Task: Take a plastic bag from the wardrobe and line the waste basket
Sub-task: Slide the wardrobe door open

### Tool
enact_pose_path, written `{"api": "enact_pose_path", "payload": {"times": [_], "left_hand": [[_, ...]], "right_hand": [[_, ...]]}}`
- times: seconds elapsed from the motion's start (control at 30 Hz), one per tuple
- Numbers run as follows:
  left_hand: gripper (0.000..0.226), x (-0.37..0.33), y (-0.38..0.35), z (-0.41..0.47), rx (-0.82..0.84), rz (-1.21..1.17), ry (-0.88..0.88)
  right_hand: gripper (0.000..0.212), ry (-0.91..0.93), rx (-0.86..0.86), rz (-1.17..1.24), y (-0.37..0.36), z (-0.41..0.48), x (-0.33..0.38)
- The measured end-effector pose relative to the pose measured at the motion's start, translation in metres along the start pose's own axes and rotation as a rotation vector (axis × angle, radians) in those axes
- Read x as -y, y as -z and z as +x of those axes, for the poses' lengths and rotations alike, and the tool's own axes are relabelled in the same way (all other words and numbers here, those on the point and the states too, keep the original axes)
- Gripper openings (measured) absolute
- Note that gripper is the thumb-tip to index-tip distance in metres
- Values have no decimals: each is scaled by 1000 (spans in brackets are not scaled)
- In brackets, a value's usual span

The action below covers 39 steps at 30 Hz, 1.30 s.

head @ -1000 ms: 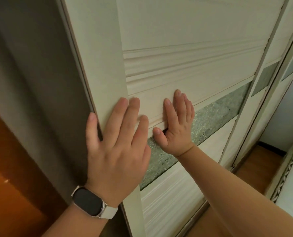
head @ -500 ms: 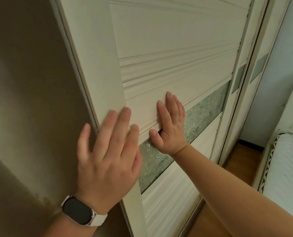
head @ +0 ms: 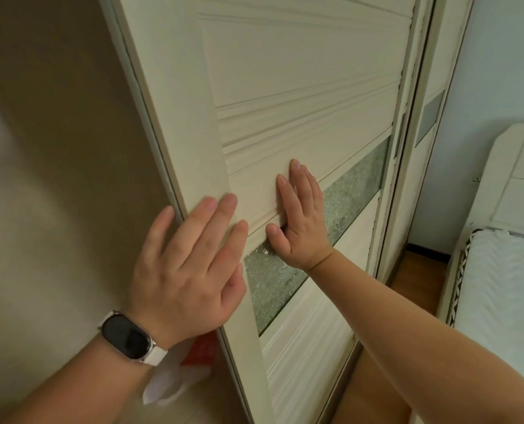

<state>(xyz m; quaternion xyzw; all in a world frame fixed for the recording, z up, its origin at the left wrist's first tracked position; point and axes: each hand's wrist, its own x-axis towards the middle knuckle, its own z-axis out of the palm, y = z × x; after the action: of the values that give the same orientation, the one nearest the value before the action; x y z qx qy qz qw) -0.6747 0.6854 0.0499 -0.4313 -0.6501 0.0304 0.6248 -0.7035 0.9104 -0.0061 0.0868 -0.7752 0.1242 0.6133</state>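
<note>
Nearest the camera is the left wrist, wearing a watch (head: 126, 335) with a dark face and a white strap. The left hand (head: 187, 270) lies flat on the upright edge of the sliding wardrobe door (head: 300, 71). Its fingers are straight and slightly spread, holding nothing, and the little finger reaches just past the door's edge toward the opening.

Just below that wrist, low inside the wardrobe (head: 55, 148), sits what looks like a white plastic bag (head: 175, 384) with a red printed patch. It is blurred and partly hidden by the arm and door edge.

Farther along the door, the right hand (head: 303, 218) presses flat against the panel. Its fingers are straight and close together, and the thumb is spread out and tucked under the raised moulding, just above the strip of frosted glass (head: 355, 185) — nothing is grasped.

Beyond it stands a second door (head: 432, 87) in the same pale finish, overlapping behind the first. Past that are a strip of wooden floor (head: 419, 270), a bed (head: 505, 286) with a white mattress and pale headboard at the right — and a light blue wall (head: 499, 56) behind.
</note>
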Motion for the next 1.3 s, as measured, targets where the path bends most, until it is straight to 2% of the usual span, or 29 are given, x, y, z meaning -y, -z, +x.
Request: {"api": "enact_pose_path", "payload": {"times": [0.23, 0.53, 0.7, 1.17, 1.3], "left_hand": [[41, -13, -38, 18, -76, -108, -26], [43, -25, -72, 40, -122, -238, -32], [40, -34, -90, 52, -131, -268, -28], [39, -81, -168, 101, -104, -237, -23], [38, -97, -194, 120, -102, -222, -18]], "right_hand": [[62, 9, 21, 43, 10, -2, -11], [57, -153, -54, 88, -6, -6, -28], [55, -173, -90, 128, -8, -3, -43], [58, -155, -123, 77, -13, 4, -152], [60, -206, -106, 85, -13, 8, -186]]}}
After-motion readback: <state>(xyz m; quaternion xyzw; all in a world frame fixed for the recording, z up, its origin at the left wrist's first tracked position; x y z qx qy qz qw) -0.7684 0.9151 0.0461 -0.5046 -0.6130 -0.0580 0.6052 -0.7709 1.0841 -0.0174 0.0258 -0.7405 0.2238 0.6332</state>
